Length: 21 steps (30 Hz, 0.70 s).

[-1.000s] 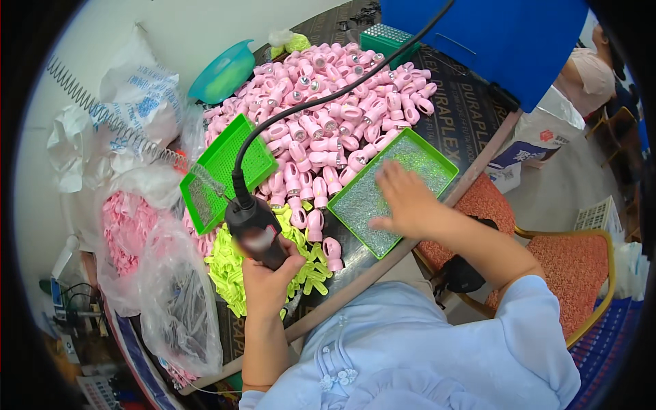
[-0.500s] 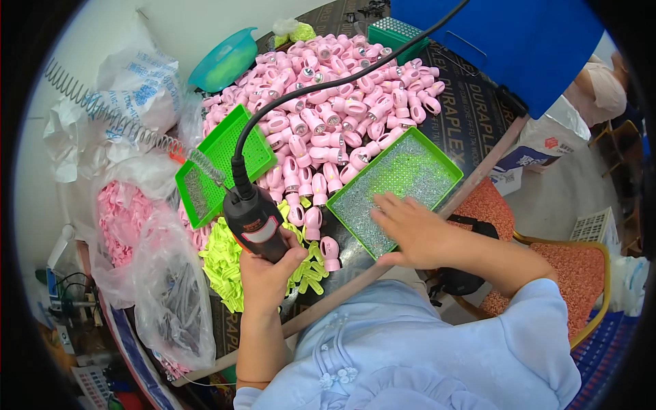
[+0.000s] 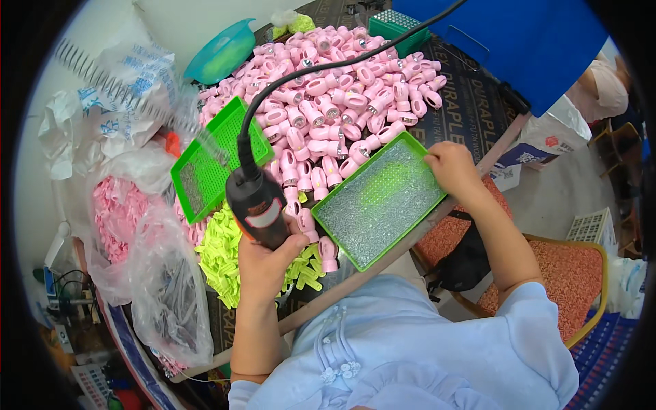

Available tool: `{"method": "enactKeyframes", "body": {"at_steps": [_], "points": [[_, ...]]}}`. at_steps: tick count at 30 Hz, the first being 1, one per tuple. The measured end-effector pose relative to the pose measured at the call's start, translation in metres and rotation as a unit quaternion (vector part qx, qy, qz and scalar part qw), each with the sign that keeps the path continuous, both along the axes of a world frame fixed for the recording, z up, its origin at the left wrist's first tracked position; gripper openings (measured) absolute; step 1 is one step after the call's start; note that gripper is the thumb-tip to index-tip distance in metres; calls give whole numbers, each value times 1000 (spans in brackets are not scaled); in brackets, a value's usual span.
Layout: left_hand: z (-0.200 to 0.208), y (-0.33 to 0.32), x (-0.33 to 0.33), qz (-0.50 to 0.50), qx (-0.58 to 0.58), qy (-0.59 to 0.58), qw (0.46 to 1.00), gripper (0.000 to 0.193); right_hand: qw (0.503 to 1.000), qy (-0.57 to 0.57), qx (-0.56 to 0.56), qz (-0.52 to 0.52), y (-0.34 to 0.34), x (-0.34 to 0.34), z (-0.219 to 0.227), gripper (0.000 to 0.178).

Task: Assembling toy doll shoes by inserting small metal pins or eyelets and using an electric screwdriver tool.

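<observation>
My left hand (image 3: 268,265) is wrapped round a black electric screwdriver (image 3: 255,205), its cord leading up from the top. The lower end of the tool is hidden by my hand. At the right side my right hand (image 3: 456,171) pinches the rim of a green tray (image 3: 335,243). Many small silvery screws (image 3: 365,217) lie spread in that tray, with bare green mesh showing in the middle. Just left of the screwdriver are lime-green plastic strips (image 3: 222,263). Pink plastic housings (image 3: 328,109) are heaped beyond both hands, some close to the screwdriver.
A second green tray (image 3: 236,130) with some screws stands tilted behind the screwdriver. A coil spring (image 3: 113,92) crosses the left side. Plastic bags (image 3: 167,287), one with pink parts, lie at left. A teal bowl (image 3: 222,51) and a blue bin (image 3: 519,48) stand farther back.
My right hand has gone from over the screws to the tray's right rim and taken hold of it. The tray has shifted slightly left and nearer. My left hand still holds the screwdriver.
</observation>
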State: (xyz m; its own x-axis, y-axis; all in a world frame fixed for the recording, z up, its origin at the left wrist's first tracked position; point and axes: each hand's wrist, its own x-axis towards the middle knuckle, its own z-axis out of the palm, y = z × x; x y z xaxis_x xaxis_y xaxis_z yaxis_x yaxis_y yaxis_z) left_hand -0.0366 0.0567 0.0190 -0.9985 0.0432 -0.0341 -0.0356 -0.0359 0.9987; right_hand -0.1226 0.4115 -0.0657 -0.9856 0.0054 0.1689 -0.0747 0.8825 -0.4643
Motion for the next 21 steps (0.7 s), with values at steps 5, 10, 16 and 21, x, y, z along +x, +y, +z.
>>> {"method": "enactKeyframes", "body": {"at_steps": [5,10,16,21], "points": [[2,7,-3,-5,-20,2,1000,35,998,41,32,-35,12,-9,2,16],[-3,3,-5,-31,28,-9,999,32,998,-18,29,-49,13,-9,1,16],[-7,7,-6,-32,58,-2,998,30,997,-10,5,-75,12,-13,2,17],[-3,12,-10,-53,73,4,996,40,999,-51,-7,-9,-1,-10,7,17]]}}
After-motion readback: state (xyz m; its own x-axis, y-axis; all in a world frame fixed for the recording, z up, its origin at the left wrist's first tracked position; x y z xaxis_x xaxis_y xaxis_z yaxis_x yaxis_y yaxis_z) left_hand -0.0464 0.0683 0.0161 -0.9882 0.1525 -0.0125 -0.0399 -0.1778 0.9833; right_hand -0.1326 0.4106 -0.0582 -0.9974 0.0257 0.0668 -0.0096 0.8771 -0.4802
